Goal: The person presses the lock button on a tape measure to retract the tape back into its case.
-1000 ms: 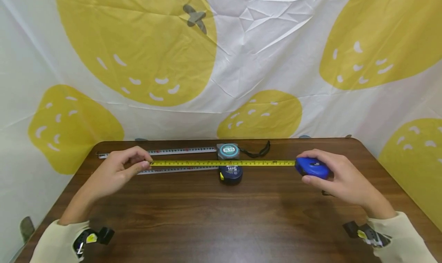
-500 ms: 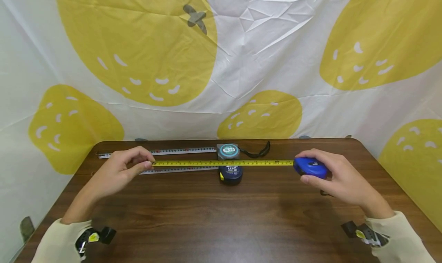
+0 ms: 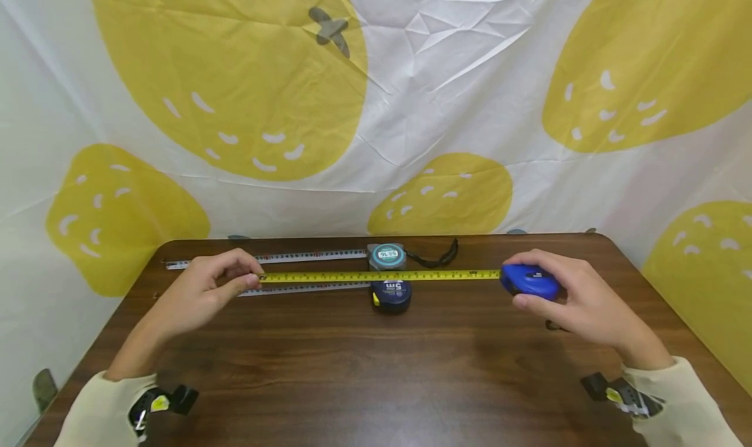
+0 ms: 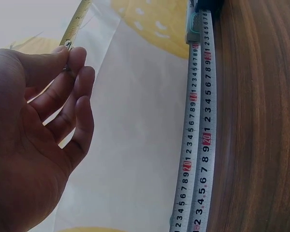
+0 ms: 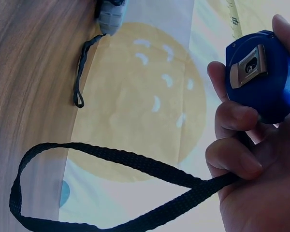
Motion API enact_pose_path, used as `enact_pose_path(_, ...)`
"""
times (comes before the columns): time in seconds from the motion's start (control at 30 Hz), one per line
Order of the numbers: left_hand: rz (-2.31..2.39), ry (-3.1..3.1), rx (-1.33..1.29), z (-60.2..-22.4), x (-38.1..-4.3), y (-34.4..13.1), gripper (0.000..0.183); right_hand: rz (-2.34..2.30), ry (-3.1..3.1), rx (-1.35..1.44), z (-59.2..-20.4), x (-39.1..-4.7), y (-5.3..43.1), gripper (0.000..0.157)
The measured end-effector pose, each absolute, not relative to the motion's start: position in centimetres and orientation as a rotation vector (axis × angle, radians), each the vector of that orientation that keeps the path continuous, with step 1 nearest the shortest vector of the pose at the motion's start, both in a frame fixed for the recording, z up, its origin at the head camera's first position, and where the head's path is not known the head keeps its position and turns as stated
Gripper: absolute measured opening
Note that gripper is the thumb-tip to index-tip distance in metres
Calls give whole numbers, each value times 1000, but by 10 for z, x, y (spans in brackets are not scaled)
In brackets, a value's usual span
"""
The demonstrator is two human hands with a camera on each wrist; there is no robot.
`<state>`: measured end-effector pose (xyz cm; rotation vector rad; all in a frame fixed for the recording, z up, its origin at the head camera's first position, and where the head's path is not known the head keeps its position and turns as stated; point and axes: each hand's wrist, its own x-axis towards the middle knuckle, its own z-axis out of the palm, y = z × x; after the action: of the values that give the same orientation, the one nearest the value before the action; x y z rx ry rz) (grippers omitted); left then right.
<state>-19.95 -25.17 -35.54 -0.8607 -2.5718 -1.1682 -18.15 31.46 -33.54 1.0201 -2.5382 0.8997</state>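
Note:
My right hand (image 3: 584, 297) grips a blue tape measure (image 3: 531, 282) whose yellow blade (image 3: 364, 277) stretches level to the left above the table. Between thumb and index finger, my left hand (image 3: 196, 293) pinches the blade's hooked end, as the left wrist view also shows. In the right wrist view a metal belt clip (image 5: 250, 67) and a black strap (image 5: 135, 162) belong to the blue tape measure. Beneath the yellow blade lie a grey-and-teal tape measure (image 3: 387, 256) and a dark blue one (image 3: 391, 295), both with white blades (image 4: 206, 130) drawn out to the left.
The brown wooden table (image 3: 376, 375) reaches back to a white cloth (image 3: 294, 212) printed with yellow fruit. A black wrist cord (image 3: 437, 259) trails right from the grey-and-teal tape measure. Each wrist carries a small strapped camera (image 3: 185, 399).
My left hand has shifted slightly right with the blade's end, shortening the stretched length a little. The right hand hardly moves and the blue tape measure tips slightly.

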Motion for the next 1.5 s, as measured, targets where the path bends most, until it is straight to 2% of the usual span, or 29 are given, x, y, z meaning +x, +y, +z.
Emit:
enact_pose_path(0.73, -1149, -2542, -794, -344, -208, -257, 13, 882, -2524, 981, -326, -194, 308, 55)
enact_pose_path(1.5, -1248, -2469, -815, -333, -220, -239, 8, 900, -2539, 941, -310, -206, 299, 51)
